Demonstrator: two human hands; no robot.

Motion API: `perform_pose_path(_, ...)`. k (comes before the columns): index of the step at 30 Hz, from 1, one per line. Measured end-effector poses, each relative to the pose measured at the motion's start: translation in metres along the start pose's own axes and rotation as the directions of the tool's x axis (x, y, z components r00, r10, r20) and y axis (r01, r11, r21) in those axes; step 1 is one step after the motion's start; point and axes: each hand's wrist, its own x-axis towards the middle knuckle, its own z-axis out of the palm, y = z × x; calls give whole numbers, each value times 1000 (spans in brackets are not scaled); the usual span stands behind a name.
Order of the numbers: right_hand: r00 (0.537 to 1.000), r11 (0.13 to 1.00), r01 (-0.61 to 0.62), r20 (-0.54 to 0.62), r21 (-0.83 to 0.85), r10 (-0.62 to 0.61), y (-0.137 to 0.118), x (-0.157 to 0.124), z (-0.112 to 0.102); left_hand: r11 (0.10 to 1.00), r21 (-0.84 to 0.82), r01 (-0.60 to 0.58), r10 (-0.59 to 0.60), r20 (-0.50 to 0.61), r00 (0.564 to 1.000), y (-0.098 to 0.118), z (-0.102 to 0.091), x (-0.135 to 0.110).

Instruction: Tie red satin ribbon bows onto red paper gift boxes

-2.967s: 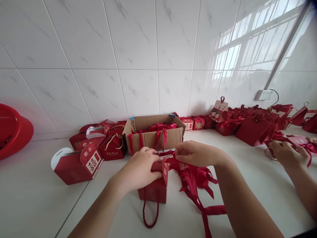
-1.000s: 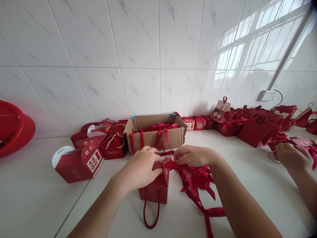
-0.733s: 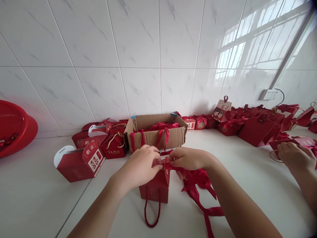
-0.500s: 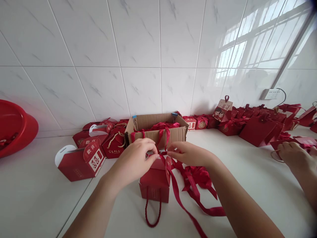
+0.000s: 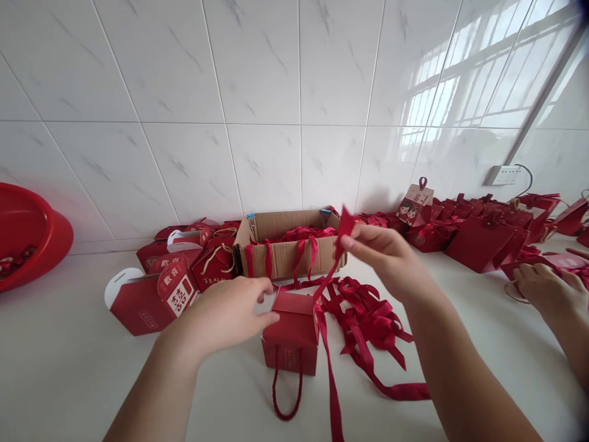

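A small red gift box point(image 5: 291, 344) with a cord handle stands on the white tabletop before me. My left hand point(image 5: 234, 313) is at its left edge, thumb and fingers apart; the thumb appears to touch the box, while the other fingertips are partly hidden. Above and right of the box, my right hand point(image 5: 384, 258) pinches the end of a dark red ribbon point(image 5: 327, 281) between thumb and fingers. That ribbon runs down to the box's right side. Another strand hangs toward the front of the table. A heap of loose red ribbons point(image 5: 372, 319) lies right of the box.
Behind stands an open cardboard box point(image 5: 288, 264) with ribbons draped over its front. Red gift boxes point(image 5: 151, 301) are grouped left, and more red bags point(image 5: 478, 242) stand right. A red basin point(image 5: 55, 239) is far left. Another person's hand point(image 5: 547, 288) works at the right edge.
My right hand has moved up and right, lifting the ribbon end away from the box. My left hand has drawn back left and down to the box's left edge.
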Motion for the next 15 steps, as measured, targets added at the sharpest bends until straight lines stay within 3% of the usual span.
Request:
perform_pose_path(3, 963, 982, 181, -214, 51, -166, -12, -11, -11, 998, 62, -27, 20, 116, 993, -2, 2, 5)
perform_pose_path(7, 822, 883, 456, -432, 112, -370, -31, -28, -19, 998, 35, -54, 50, 110, 993, 5, 1, 7)
perform_pose_path(9, 784, 843, 517, -480, 151, -394, -36, -31, -20, 999, -7, -54, 55, 124, 991, 8, 1, 8)
perform_pose_path(10, 794, 842, 509, -473, 176, -381, -37, -31, -19, 998, -25, -53, 56, 132, 990, 8, 1, 9)
perform_pose_path(12, 863, 888, 411, -400, 204, -308, -32, -25, -14, 997, -48, -54, 60, 148, 987, 8, 1, 11)
perform_pose_path(15, 984, 994, 62, -172, 95, -45, -12, -9, -1, 996, -57, -62, 70, 161, 985, 6, 3, 14)
